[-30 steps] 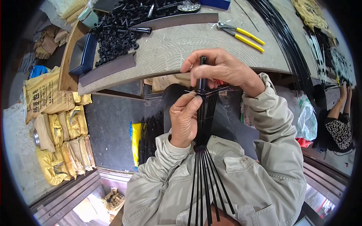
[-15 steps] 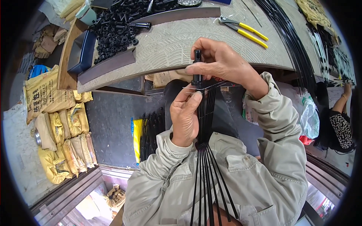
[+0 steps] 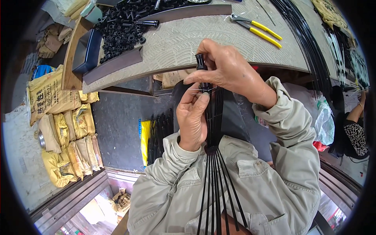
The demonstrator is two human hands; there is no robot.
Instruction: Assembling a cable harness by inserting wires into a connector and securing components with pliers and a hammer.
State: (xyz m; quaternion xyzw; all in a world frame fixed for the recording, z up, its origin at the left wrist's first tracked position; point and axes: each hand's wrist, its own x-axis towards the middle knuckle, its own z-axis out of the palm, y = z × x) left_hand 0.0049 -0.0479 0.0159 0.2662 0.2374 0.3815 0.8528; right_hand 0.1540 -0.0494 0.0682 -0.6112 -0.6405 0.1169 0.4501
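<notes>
A black tubular plastic umbrella runner stands tilted in front of me, at the near edge of the bench. My right hand grips it from the right, thumb across its front and the other fingers curled behind. Just below, my left hand pinches its lower end, where thin wire ends stick out to the left. Long black umbrella ribs run from there toward my chest. They gather at a dark band, then fan out over my jacket. The exact joint between ribs and runner is hidden by my fingers.
On the bench lie a heap of black plastic parts, yellow-handled pliers and long black rods. A dark blue box sits at the left. Yellow sacks rest on the floor. Another person is at far right.
The runner's top has tipped to the left as my right hand turned and shifted slightly left. A thin wire reaching to the right no longer shows. My left hand keeps its pinch.
</notes>
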